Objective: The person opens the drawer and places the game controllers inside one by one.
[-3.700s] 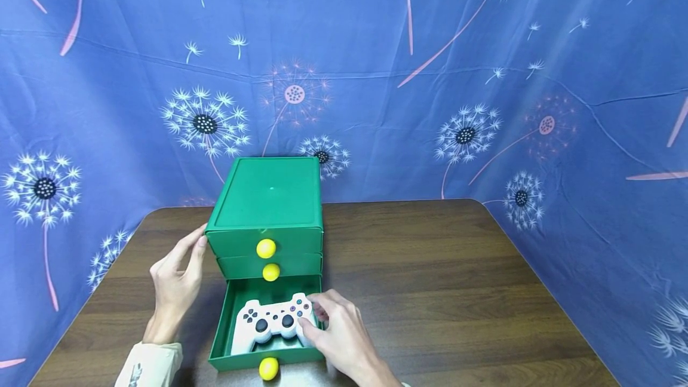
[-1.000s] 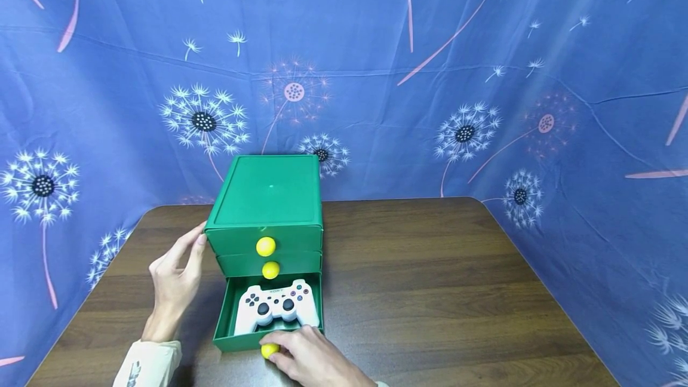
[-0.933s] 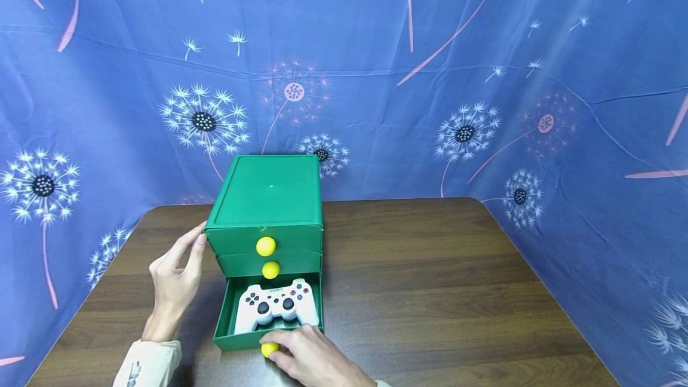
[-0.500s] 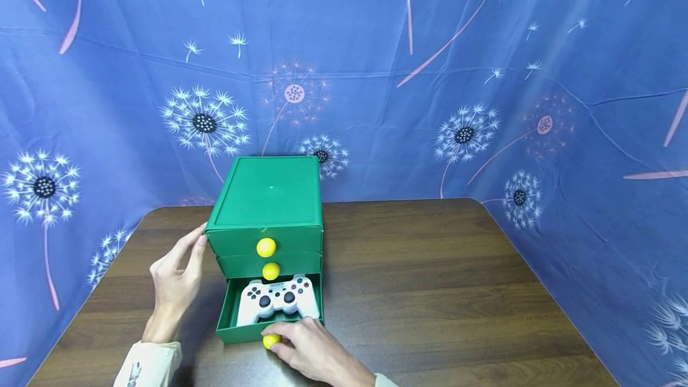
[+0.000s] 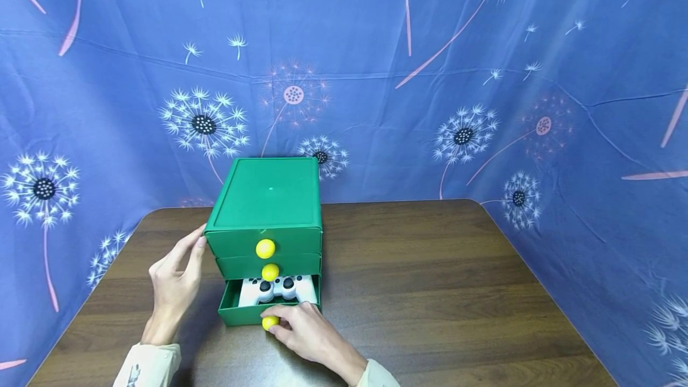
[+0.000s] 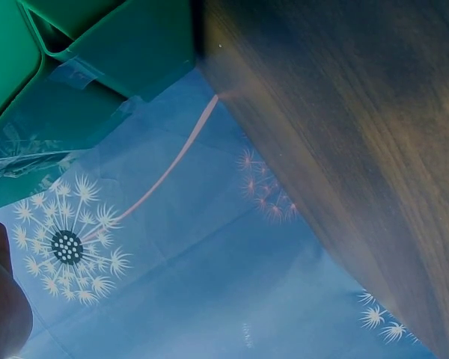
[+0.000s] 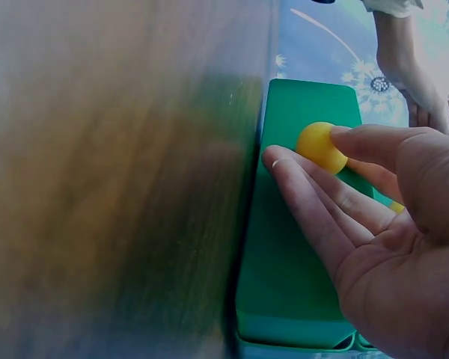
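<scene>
A green cabinet (image 5: 269, 193) with three drawers stands on the table, a round yellow knob on each drawer. Its bottom drawer (image 5: 242, 315) is partly out, and inside lies a white game controller (image 5: 307, 290) whose upper part is hidden under the drawer above. My right hand (image 5: 312, 336) pinches the bottom drawer's yellow knob (image 7: 320, 146) between thumb and fingers, as the right wrist view also shows. With extended fingertips, my left hand (image 5: 174, 285) touches the cabinet's left front edge. Only part of the left hand shows in the left wrist view.
The upper knob (image 5: 265, 248) and middle knob (image 5: 270, 272) sit on closed drawers. A brown wood-grain table (image 5: 430, 291) extends to the right. Behind hangs a blue cloth (image 5: 371, 124) with a dandelion print.
My right hand has gone from the controller to the bottom knob, and the drawer has slid inward with the controller, most of it in the last second. The left hand stays put.
</scene>
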